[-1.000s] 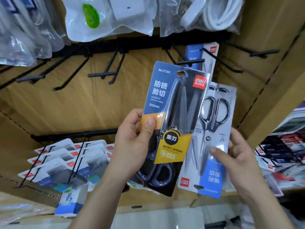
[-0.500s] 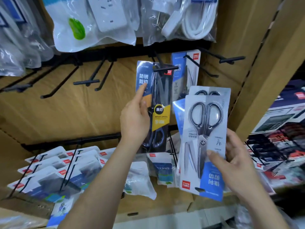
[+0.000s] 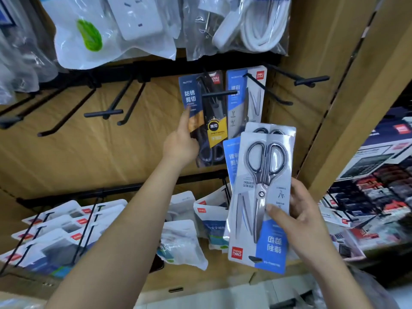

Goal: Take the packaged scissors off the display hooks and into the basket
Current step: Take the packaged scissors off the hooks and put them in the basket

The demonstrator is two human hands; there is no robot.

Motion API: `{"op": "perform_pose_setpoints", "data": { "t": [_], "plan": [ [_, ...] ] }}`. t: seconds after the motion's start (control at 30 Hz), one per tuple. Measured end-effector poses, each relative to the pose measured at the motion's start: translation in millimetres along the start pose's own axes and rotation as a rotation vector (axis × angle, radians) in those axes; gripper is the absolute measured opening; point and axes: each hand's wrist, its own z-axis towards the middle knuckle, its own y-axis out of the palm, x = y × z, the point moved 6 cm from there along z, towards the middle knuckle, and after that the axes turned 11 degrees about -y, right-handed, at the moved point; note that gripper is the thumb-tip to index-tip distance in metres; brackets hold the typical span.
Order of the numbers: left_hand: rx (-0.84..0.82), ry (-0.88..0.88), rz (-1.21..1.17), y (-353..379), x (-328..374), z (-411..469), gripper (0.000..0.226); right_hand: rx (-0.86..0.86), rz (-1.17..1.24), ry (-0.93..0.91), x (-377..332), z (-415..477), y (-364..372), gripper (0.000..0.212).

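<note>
The dark-blue scissors pack [image 3: 204, 121] hangs on a T-ended hook [image 3: 219, 94] of the upper rail [image 3: 156, 70]. In the head view we find the hook's crossbar standing in front of the card. The left hand [image 3: 180, 144] grasps this pack at its left edge. One finger [image 3: 186, 117] lies straight up along the card, and the others pass behind it, where we cannot see them. Just to the right, a light-blue scissors pack [image 3: 245, 97] hangs on the neighbouring hook [image 3: 256, 85], touched by neither hand.

The right hand [image 3: 298, 217] is clenched on a stack of silver-scissors packs [image 3: 260, 197], held in the air below and right of the hanging packs, clear of every hook. The stack is upside down, with handles at the top and the printing inverted. The thumb presses the front card just below the scissors' pivot, and the fingers wrap the right edge from behind. We count the front card and the edges of at least two more behind it.

Further black hooks [image 3: 103, 113] project from the same rail to the left. Above, clear bags hold a white power strip [image 3: 138, 16] and a coiled white cable [image 3: 263, 23]. A lower rail carries white-and-blue carded goods [image 3: 66, 219], with contents we cannot make out. A brown cardboard panel [image 3: 66, 163] backs the display. At right, boxed goods [image 3: 379, 175] sit on an adjoining shelf, blurred.
</note>
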Motion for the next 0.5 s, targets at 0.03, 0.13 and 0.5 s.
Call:
{"op": "perform_pose_setpoints", "data": {
  "t": [0.03, 0.13, 0.5],
  "plan": [
    [0.015, -0.005, -0.063, -1, -3, -8, 0.069, 0.005, 0.011, 0.003, 1, 1, 1, 0.048],
    [-0.017, 0.028, -0.44, 5, -12, -55, 0.041, 0.008, 0.047, 0.002, 2, 3, 5, 0.048],
    [-0.166, -0.22, -0.691, 35, -40, -130, 0.024, -0.021, 0.136, -0.011, 6, 4, 39, 0.049]
  ]
}}
